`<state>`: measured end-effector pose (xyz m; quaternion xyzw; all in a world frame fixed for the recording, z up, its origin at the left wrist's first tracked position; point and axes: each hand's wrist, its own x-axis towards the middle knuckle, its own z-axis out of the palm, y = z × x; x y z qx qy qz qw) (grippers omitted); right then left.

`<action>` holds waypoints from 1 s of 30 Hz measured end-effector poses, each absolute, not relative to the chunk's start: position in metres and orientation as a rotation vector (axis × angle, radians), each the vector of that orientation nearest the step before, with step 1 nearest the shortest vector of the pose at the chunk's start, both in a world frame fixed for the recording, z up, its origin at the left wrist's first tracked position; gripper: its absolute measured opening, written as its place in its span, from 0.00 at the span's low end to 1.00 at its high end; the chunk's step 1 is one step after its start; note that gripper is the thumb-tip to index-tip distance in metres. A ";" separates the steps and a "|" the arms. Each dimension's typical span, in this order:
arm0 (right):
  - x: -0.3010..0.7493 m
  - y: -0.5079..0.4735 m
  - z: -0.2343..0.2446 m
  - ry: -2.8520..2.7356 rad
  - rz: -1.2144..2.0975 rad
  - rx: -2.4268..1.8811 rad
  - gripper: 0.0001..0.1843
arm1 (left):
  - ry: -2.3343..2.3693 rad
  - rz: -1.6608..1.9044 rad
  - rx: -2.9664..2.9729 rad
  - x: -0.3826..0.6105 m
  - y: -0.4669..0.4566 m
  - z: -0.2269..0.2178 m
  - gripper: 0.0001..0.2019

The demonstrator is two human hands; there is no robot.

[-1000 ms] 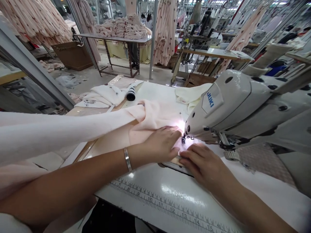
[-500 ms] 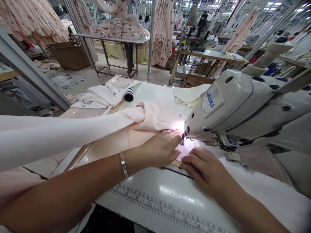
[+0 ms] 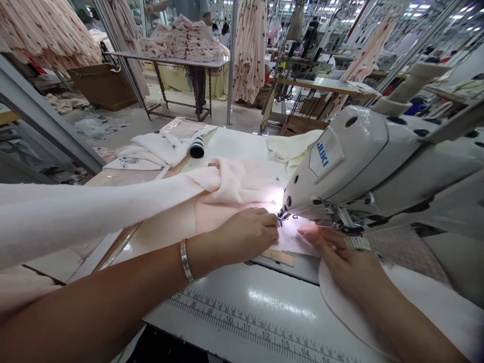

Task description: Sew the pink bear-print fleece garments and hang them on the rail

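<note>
My left hand (image 3: 244,234) rests on pale pink fabric (image 3: 230,189) just left of the needle (image 3: 282,217) of a white sewing machine (image 3: 363,161), its fingers curled and pinched at the cloth by the presser foot. A silver bracelet (image 3: 185,260) sits on that wrist. My right hand (image 3: 342,262) lies flat on the pink fabric to the right of the needle, fingers stretched toward it under the machine head. The fabric runs away to the left as a long strip (image 3: 75,212) over my left arm.
The white machine table (image 3: 257,307) carries a printed ruler scale (image 3: 242,333) along its near edge. A black-and-white thread spool (image 3: 196,147) and white cloth pieces (image 3: 151,151) lie at the far side. Behind stand a table with stacked garments (image 3: 185,45), hanging garments and other sewing stations.
My right hand has moved from the near plate edge to the right and forward, flat under the machine head. My left hand's fingers have curled in closer to the needle.
</note>
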<state>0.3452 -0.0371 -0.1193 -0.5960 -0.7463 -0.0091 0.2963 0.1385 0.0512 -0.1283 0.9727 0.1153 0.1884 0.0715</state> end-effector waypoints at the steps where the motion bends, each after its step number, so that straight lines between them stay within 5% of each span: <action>1: 0.347 -0.039 -0.120 -2.021 -0.052 -1.586 0.13 | 0.357 0.576 2.916 0.138 0.051 -0.128 0.15; 19: 0.363 -0.033 -0.142 -2.072 -0.365 -1.584 0.11 | 0.649 0.254 2.953 0.121 0.054 -0.105 0.06; 30: 0.328 -0.050 -0.126 -2.489 0.070 -1.283 0.11 | 0.554 0.371 3.166 0.126 0.021 -0.109 0.08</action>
